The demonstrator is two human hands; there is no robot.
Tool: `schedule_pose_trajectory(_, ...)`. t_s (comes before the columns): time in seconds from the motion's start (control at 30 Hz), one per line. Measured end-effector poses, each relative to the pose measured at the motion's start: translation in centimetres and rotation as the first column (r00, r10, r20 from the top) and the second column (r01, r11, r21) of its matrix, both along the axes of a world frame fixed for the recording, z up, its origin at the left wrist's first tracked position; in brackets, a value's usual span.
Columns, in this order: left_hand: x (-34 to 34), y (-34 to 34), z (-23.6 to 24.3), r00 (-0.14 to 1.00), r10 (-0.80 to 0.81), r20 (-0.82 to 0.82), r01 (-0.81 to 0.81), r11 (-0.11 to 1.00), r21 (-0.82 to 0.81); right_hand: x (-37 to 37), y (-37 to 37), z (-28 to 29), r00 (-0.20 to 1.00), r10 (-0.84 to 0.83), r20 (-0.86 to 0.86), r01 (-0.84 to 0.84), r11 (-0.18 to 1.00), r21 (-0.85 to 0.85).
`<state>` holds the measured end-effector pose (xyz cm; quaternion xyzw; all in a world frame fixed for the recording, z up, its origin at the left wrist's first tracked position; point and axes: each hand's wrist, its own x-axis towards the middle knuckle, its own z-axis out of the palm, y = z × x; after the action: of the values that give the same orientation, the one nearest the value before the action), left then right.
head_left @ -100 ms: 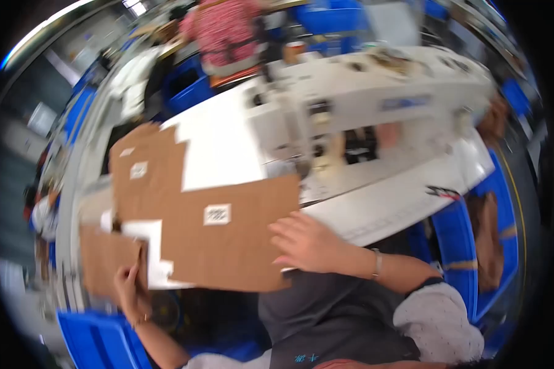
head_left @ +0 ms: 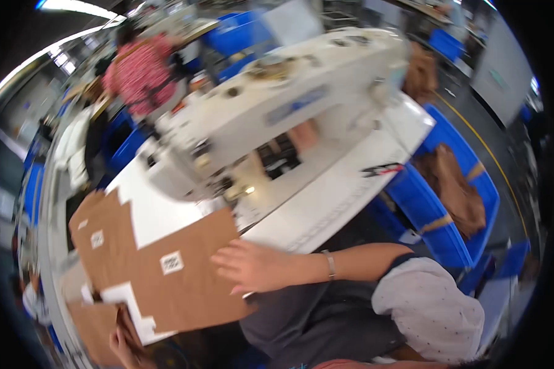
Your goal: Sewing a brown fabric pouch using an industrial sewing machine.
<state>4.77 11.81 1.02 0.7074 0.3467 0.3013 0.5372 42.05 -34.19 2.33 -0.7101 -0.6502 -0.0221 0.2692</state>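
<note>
A brown fabric piece (head_left: 191, 295) with a white label lies flat on the white table of a sewing machine (head_left: 240, 138), near the needle end. My right hand (head_left: 255, 265) rests palm down on its right edge, fingers stretched out. Farther left lies a second labelled brown piece (head_left: 104, 261). At the lower left, my left hand (head_left: 126, 349) pinches the turned-up edge of another brown piece (head_left: 91, 326); its fingertips are partly hidden by the cloth.
Blue bins (head_left: 425, 203) stand to the right, with brown cloth (head_left: 452, 190) in one. A pair of dark snips with red (head_left: 381, 170) lies on the machine table's right part. Ahead on the left, a person in a pink top (head_left: 143, 77) works beside more blue bins.
The whole view has swung to the right, so machine, cloth and hands appear farther left and tilted. Both hands keep about the same places on the fabric.
</note>
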Motion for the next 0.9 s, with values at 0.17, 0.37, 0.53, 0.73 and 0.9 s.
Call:
schedule_pose_trajectory(0.17, 14.8, -3.0, 1.4, 0.921, -0.39, -0.005, 0.389, 0.918, 0.078, -1.2, 0.5, -1.4, 0.998, -0.046, 0.053, 0.04, 0.994, 0.101)
schedule_pose_trajectory(0.37, 22.5, -15.2, 6.5, 0.791, -0.602, -0.108, 0.61, 0.766, 0.201, -0.5, 0.9, -2.1, 0.997, -0.074, 0.033, 0.069, 0.991, 0.115)
schedule_pose_trajectory(0.53, 27.3, -23.3, 6.7, 0.784, -0.479, -0.396, 0.62, 0.565, 0.544, -0.9, 1.6, -0.2, 0.999, -0.013, 0.039, 0.01, 0.997, 0.07)
schedule_pose_trajectory(0.73, 32.4, -24.7, 6.4, 0.765, -0.369, -0.527, 0.643, 0.406, 0.649, -0.3, -0.3, 0.7, 0.989, -0.096, 0.111, 0.085, 0.992, 0.098)
schedule_pose_trajectory(0.9, 33.0, -23.5, 6.3, 0.646, -0.508, -0.57, 0.76, 0.498, 0.418, -0.9, 0.3, -0.1, 0.996, -0.061, 0.069, 0.055, 0.995, 0.082)
